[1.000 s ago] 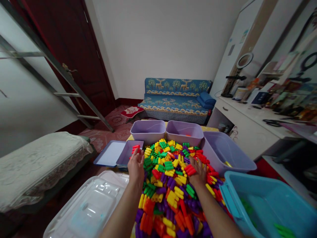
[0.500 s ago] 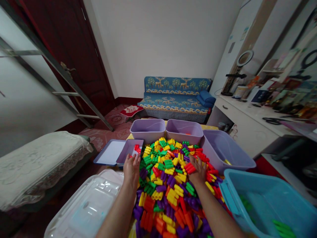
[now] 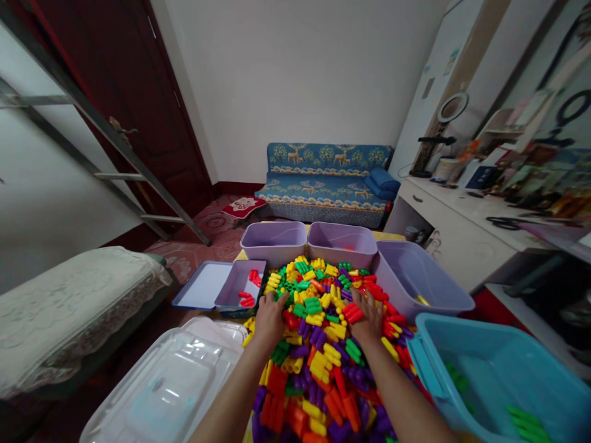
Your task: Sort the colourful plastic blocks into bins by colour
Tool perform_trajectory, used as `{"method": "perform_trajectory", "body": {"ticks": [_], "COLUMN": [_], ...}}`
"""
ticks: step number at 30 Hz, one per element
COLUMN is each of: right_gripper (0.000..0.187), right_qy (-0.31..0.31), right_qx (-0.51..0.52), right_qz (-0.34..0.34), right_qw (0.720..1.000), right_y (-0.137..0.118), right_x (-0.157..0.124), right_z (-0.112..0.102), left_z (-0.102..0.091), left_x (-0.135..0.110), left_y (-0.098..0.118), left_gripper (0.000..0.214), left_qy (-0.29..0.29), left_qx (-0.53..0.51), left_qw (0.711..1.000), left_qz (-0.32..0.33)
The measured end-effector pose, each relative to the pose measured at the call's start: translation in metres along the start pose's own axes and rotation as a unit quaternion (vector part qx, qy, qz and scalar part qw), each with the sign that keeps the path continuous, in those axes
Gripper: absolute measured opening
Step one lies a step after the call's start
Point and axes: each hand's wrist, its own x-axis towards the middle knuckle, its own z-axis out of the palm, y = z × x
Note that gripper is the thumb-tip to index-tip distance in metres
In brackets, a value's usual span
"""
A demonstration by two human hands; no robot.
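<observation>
A large heap of toy building pieces (image 3: 318, 369), ribbed plastic tubes in red, yellow, green, purple and orange, fills the space before me. My left hand (image 3: 271, 317) is at the heap's left side, its fingers apart among green and yellow pieces, with nothing seen in its grasp. At the heap's right side, my right hand (image 3: 369, 315) has a red piece (image 3: 353, 312) at its thumb side and seems to grip it; the thumb is hidden. Left of the heap, a shallow lilac box (image 3: 226, 289) contains several red pieces (image 3: 247, 299).
Behind the heap stand two lilac bins (image 3: 273, 249) (image 3: 341, 251); a larger lilac bin (image 3: 422, 295) is at right. A blue tub (image 3: 508, 344) with green pieces sits nearer, at right. Clear plastic lids (image 3: 166, 381) lie at left. A sofa (image 3: 325, 184) stands beyond.
My left hand has moved right, from the shallow lilac box onto the heap. Red pieces now show in the front of that box. My right hand has barely moved.
</observation>
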Motion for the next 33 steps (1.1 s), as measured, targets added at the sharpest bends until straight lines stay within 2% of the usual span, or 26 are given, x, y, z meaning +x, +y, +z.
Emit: {"method": "perform_trajectory", "body": {"ticks": [3, 6, 8, 10, 12, 13, 15, 17, 20, 23, 27, 30, 33], "right_gripper": [0.043, 0.044, 0.044, 0.044, 0.044, 0.044, 0.044, 0.043, 0.042, 0.042, 0.041, 0.041, 0.040], "right_qy": [0.003, 0.004, 0.000, 0.003, 0.009, 0.011, 0.013, 0.014, 0.014, 0.012, 0.018, 0.022, 0.022], "right_qx": [0.000, -0.006, -0.012, -0.019, -0.026, -0.028, -0.029, -0.026, -0.017, -0.008, -0.010, -0.014, -0.017], "right_qz": [0.000, -0.001, -0.001, -0.001, -0.001, -0.002, -0.005, -0.009, -0.010, -0.006, -0.004, -0.009, -0.008], "right_qw": [1.000, 1.000, 1.000, 1.000, 1.000, 1.000, 0.999, 1.000, 1.000, 1.000, 1.000, 1.000, 1.000], "right_y": [0.000, 0.000, 0.001, 0.001, 0.002, 0.003, 0.003, 0.003, 0.003, 0.003, 0.004, 0.003, 0.003], "right_x": [-0.001, 0.000, 0.000, 0.000, 0.000, 0.000, 0.000, 0.000, 0.000, 0.001, 0.001, 0.000, 0.000], "right_z": [-0.002, -0.002, 0.000, 0.003, 0.006, 0.007, 0.007, 0.007, 0.006, 0.008, 0.010, 0.009, 0.006], "left_z": [-0.002, 0.000, 0.004, 0.010, 0.014, 0.015, 0.013, 0.007, -0.004, -0.012, -0.015, -0.011, -0.002], "left_x": [0.007, 0.015, 0.019, 0.022, 0.022, 0.021, 0.019, 0.014, 0.005, 0.000, 0.002, 0.008, 0.013], "left_y": [-0.003, -0.005, -0.004, 0.002, 0.010, 0.015, 0.025, 0.036, 0.053, 0.067, 0.075, 0.071, 0.064], "left_gripper": [0.058, 0.050, 0.046, 0.049, 0.053, 0.052, 0.046, 0.038, 0.031, 0.037, 0.063, 0.076, 0.081], "left_qy": [0.013, 0.032, 0.075, 0.118, 0.126, 0.116, 0.093, 0.086, 0.062, 0.011, -0.065, -0.115, -0.126], "left_qx": [-0.031, -0.159, -0.283, -0.392, -0.455, -0.467, -0.444, -0.367, -0.247, -0.170, -0.109, -0.129, -0.186], "left_qw": [0.999, 0.986, 0.955, 0.910, 0.880, 0.876, 0.890, 0.917, 0.948, 0.965, 0.973, 0.958, 0.944], "left_qz": [-0.012, -0.031, -0.047, -0.063, -0.057, -0.033, 0.049, 0.130, 0.192, 0.198, 0.194, 0.227, 0.241]}}
